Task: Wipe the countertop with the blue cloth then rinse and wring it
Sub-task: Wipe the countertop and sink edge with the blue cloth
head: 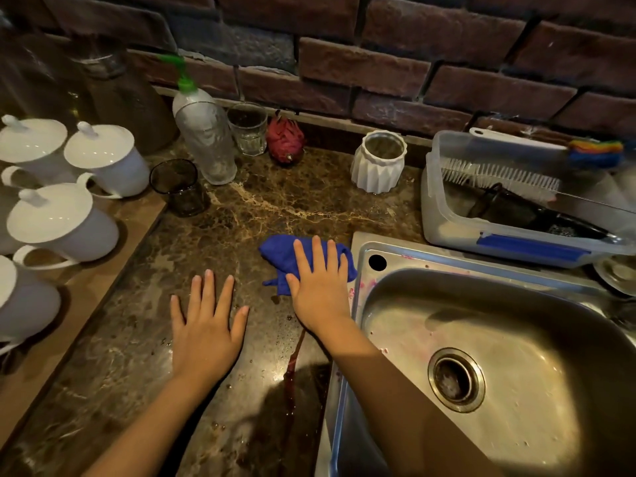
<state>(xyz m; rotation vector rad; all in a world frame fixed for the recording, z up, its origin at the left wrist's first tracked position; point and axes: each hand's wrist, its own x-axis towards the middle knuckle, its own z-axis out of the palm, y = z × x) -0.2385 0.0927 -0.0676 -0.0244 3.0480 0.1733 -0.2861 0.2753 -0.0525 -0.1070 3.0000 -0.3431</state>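
Blue cloth: a bunched blue microfibre cloth lies on the dark brown marble countertop, pinned beneath the right hand. Its folds poke out past the fingertips and beside the thumb.
Right hand: it lies flat with fingers straight and spread, and nothing curls round the fabric. It presses rather than grasps, which suits pushing a cloth across stone.
Left hand: the left hand lies palm-down on bare stone, off the thumb side of the pressing hand. It is splayed and holds nothing, and looks to me like a brace for leaning in.
Spill: a dark red streak runs from beside the right wrist back toward the person, with droplets around it. I take this to be what the wipe is for.
Sink: the stainless steel sink has its rim just off the little-finger side of the hand, handy for the rinse.
Beyond the fingertips: a red dragon fruit and a white ribbed ceramic pot stand near the brick wall, well clear.
Stage: by my reckoning the wiping is under way, with rinsing and wringing not yet done.
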